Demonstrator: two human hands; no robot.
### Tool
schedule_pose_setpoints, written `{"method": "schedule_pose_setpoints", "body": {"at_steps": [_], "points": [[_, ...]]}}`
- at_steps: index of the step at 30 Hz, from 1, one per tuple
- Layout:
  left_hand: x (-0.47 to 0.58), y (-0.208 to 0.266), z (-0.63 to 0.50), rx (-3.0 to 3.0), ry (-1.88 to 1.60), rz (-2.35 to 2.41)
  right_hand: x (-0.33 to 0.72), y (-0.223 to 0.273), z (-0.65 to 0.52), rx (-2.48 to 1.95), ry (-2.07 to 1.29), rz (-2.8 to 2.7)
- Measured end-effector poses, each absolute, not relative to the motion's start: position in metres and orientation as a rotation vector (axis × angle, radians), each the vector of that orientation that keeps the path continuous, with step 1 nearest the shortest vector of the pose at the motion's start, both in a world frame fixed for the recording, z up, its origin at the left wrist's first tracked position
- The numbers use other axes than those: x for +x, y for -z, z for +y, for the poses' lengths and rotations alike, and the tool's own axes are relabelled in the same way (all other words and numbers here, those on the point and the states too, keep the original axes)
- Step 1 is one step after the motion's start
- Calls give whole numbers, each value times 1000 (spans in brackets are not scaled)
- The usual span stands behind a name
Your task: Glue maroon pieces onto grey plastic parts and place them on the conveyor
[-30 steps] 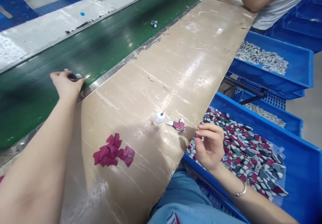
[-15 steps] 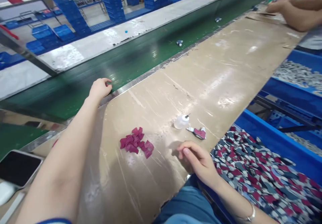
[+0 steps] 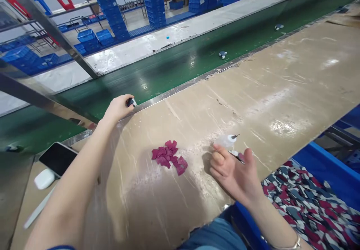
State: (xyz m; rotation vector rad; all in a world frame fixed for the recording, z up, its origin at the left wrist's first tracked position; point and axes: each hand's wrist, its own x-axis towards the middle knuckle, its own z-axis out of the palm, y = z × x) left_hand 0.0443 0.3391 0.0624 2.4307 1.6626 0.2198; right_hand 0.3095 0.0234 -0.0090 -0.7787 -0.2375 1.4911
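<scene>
At the near edge of the green conveyor belt point(image 3: 180, 68), my left hand point(image 3: 118, 108) has its fingers closed around a small dark-and-white piece point(image 3: 132, 102). My right hand point(image 3: 234, 173) hovers over the table's near side, palm up, thumb spread and fingers loosely bent, with nothing in it. Just beyond its fingertips lies a clear squeeze bottle point(image 3: 225, 140) with a thin dark nozzle. A maroon-and-white piece point(image 3: 241, 157) shows partly behind that hand. Between my hands, a loose pile of flat maroon pieces point(image 3: 165, 154) rests on the tan tabletop point(image 3: 197, 111).
A blue bin point(image 3: 317, 156) full of maroon, white and grey pieces stands below the table at right. Dark-and-white pieces point(image 3: 222, 54) ride on the belt. A phone point(image 3: 57, 158) and white case point(image 3: 44, 178) lie left. A metal post point(image 3: 64, 44) rises beyond.
My left hand, empty-looking before, now has a dark-and-white piece in its fingers. My right hand has turned palm up and opened its thumb. The view has swung left.
</scene>
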Motion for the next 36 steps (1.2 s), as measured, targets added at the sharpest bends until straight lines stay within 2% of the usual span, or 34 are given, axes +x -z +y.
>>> {"method": "schedule_pose_setpoints", "body": {"at_steps": [5,7,10,14,20,23,29,36], "points": [[7,-58,216,2418,-264,1526,330,25,41,-583,-1594,-381],[-9,-46,156,2485,-161,1297,337,30,48,-617,-1564,-541],[-29,-28,76,2592,-235,1090,339,30,56,-725,-1544,-718],[-44,-13,11,2412,-348,1228,313,22,54,-838,-1522,-783],[-30,4,-10,2306,-399,1631,244,13,31,-1041,-1400,-860],[-19,8,-6,2286,-452,1627,221,16,20,-1144,-1330,-1008],[-2,-3,-2,1824,-701,1609,202,27,7,-1165,-930,-1077],[7,0,0,1716,-658,1639,198,27,6,-1186,-733,-1080]]}}
